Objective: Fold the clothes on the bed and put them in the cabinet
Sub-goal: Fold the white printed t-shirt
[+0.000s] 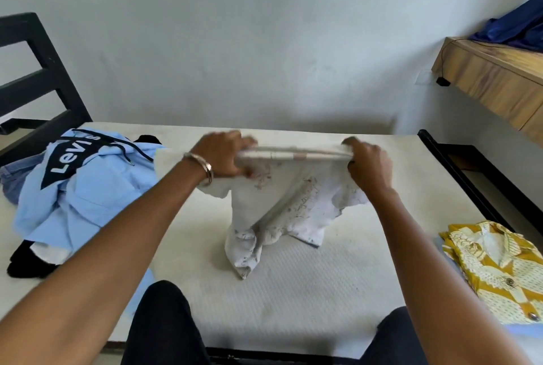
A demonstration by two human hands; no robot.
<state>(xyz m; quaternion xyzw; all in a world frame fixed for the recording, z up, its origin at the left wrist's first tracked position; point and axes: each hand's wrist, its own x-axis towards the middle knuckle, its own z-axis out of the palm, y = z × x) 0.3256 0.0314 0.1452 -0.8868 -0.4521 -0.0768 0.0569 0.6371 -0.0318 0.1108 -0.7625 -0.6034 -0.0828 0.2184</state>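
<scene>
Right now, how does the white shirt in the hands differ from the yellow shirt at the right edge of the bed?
The white shirt is lifted, its top edge stretched between the left hand and right hand, its lower part draping onto the mattress; the yellow shirt lies flat and untouched. The white one hangs unfolded; the yellow looks already folded. White carries faint sparse markings; yellow has a bold cream pattern. Both are printed shirts.

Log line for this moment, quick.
both hands: left hand, right hand hold white shirt stretched above bed | yellow shirt folded

Left hand [223, 156] and right hand [370, 165] hold white shirt [282, 206] above bed [293, 291]
</scene>
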